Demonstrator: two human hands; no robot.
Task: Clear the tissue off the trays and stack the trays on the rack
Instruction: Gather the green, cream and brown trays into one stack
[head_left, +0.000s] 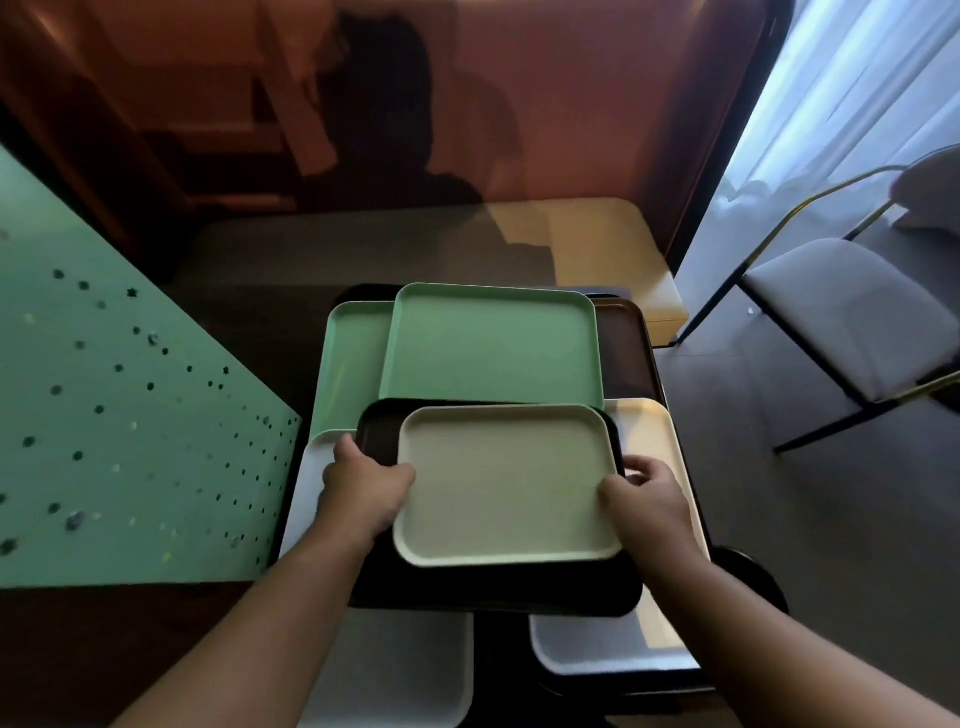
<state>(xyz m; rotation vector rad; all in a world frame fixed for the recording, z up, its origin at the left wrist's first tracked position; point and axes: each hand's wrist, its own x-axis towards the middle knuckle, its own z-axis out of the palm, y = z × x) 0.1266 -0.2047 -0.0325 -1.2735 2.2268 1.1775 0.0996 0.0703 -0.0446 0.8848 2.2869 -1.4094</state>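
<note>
Green tray lying flat just beyond both hands, black tray beneath them, cream tray resting on the black one between them, left hand gripping the cream tray's left edge, right hand gripping its right edge

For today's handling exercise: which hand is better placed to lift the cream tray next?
Neither alone, probably: the left hand grips the cream tray's left edge and the right hand its right edge, so both.
</note>
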